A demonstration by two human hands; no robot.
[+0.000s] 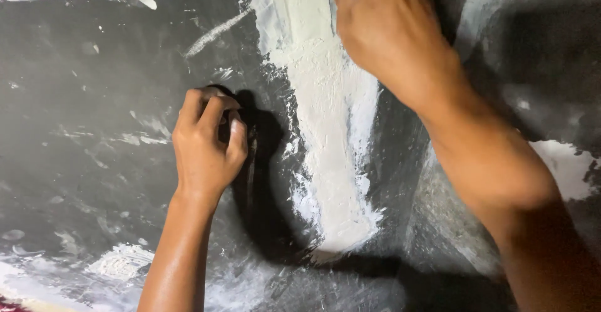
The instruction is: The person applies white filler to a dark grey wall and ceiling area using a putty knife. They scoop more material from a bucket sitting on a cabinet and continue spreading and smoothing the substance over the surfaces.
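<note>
— Where did the pale grey-white band of rough plaster (pixel 332 130) lie from the fingers?

— It ran lengthwise from the top of the view down to a ragged end, on the dark grey, smeared wall (pixel 81 99). The right hand (pixel 388 30) was on it: its fingers reached up along the band's upper part and out of the view, so I could not tell whether they were clenched or held anything. The left hand (pixel 206 140) was off to the band's left, apart from it, with a dark strip of wall between.

— And the left fingers (pixel 213 108)?

— Curled tight, tips pressed against the wall. Whether something small sat inside them could not be made out; a hard shadow fell just right of the knuckles.

— So which hand was nearer?

— The right, plainly; it touched the band.

— The surface?

— Uneven, streaked with thin white smears, with further white patches (pixel 566 165) beyond the right forearm. Nothing of the room showed.
</note>
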